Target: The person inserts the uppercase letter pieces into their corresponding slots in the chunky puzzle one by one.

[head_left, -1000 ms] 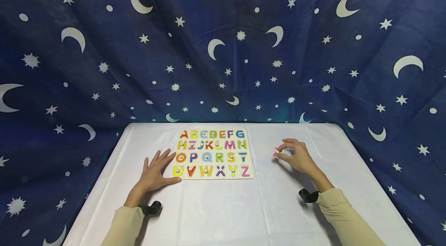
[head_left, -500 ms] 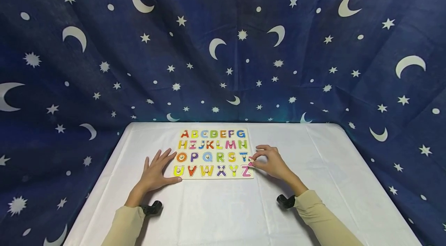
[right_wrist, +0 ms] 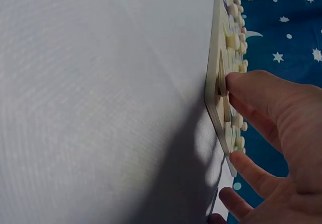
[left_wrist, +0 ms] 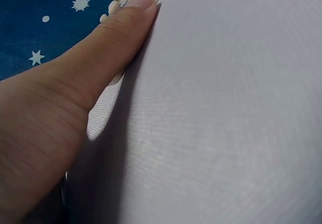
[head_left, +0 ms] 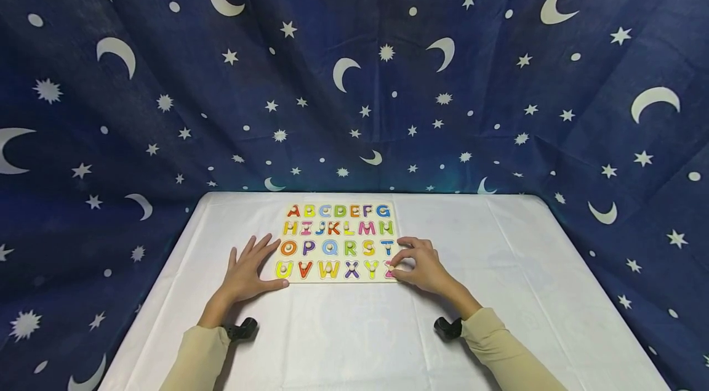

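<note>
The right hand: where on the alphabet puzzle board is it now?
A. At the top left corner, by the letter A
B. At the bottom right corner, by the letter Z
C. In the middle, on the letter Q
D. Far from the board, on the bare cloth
B: the right hand has its fingers at the pink Z piece in the bottom right corner of the puzzle board.

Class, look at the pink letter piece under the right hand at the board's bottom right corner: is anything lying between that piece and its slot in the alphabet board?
Nothing visible. The right hand holds the pink letter piece right at the bottom right slot of the alphabet board, beside the Y. The fingers hide the slot itself.
</note>
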A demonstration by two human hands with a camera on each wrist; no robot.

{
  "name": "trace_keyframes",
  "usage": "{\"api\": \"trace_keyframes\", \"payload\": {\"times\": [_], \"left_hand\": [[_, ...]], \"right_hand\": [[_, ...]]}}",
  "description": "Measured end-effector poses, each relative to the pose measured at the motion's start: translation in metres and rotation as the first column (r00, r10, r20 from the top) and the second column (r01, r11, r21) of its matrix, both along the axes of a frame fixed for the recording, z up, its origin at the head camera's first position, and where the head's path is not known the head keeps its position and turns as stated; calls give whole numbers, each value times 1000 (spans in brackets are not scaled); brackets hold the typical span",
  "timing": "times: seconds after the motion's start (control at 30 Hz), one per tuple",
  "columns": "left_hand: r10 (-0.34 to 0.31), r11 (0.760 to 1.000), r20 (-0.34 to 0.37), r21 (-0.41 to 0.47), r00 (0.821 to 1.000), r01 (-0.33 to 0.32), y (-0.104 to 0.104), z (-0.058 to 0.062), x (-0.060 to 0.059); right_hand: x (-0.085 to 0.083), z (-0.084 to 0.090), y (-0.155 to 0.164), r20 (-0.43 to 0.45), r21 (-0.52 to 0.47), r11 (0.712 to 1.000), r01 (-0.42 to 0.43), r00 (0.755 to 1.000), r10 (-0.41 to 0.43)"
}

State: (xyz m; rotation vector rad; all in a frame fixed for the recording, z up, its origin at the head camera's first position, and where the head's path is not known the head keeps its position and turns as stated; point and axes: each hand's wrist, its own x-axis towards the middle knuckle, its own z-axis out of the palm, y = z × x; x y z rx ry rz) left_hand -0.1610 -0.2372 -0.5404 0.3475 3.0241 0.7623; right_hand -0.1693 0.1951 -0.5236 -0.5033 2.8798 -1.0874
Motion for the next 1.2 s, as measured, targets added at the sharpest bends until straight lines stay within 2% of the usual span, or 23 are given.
{"api": "trace_keyframes", "payload": {"times": [0.2, 0.87, 1.0, 1.1, 1.2], "left_hand": [[1, 1000, -2, 0, 1000, -1, -1, -2, -1], [1, 1000, 6, 3, 1000, -1, -1, -3, -1], [-27, 1000, 29, 0, 999, 27, -2, 4, -2], [-54, 999, 62, 13, 997, 53, -3, 14, -2], [-70, 997, 82, 45, 994, 66, -3, 27, -5]], "right_hand": [[0, 1, -3, -1, 32, 999, 7, 1000, -7], [0, -2, -2, -9, 50, 999, 7, 1000, -6], [-1, 2, 0, 7, 51, 999, -17, 1000, 17], [-3, 8, 2, 35, 49, 998, -33, 999, 32], [-7, 16, 5, 25, 52, 997, -62, 998, 60]]}}
